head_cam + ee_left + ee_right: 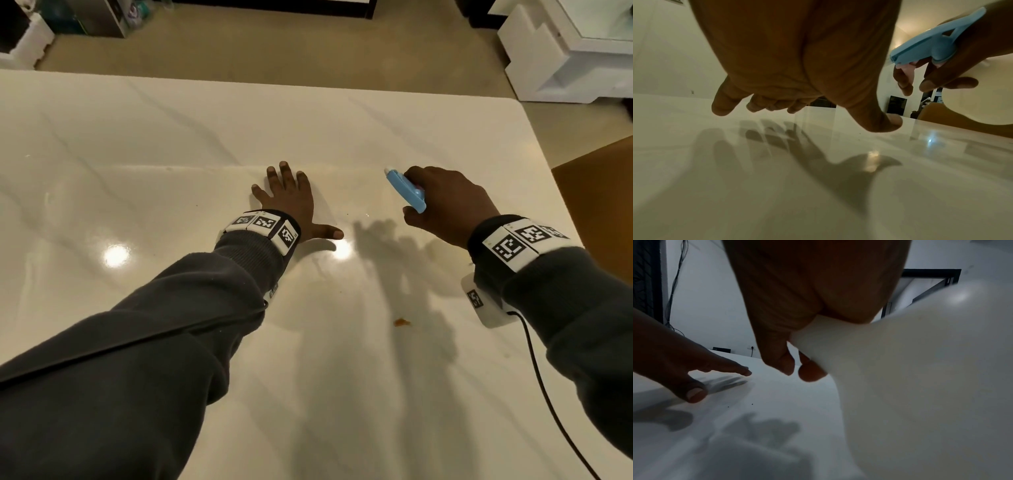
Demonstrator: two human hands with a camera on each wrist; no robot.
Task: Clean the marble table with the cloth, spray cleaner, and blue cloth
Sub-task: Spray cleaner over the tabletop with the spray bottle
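1. Head view: left hand (291,202) hangs palm-down over the middle of the marble table (137,144), fingers straight and spread, thumb stuck out sideways.
2. Left wrist view: left hand (797,65) sits just above the surface, holding nothing. Contact with the marble: cannot tell.
3. Right hand (445,205) grips the spray cleaner (407,190) above the table, nearer the right edge. Blue nozzle points away from the person, toward the far edge.
4. Left wrist view: one right-hand finger lies on the pink trigger, the others are curled round the neck of the spray cleaner (937,47).
5. Right wrist view: white bottle body (920,386) hangs below the right hand (813,288), clear of the surface.
6. Orange stain (401,322) on the table toward the near edge, below the right wrist.
7. Brown chair (599,192) at the right edge.
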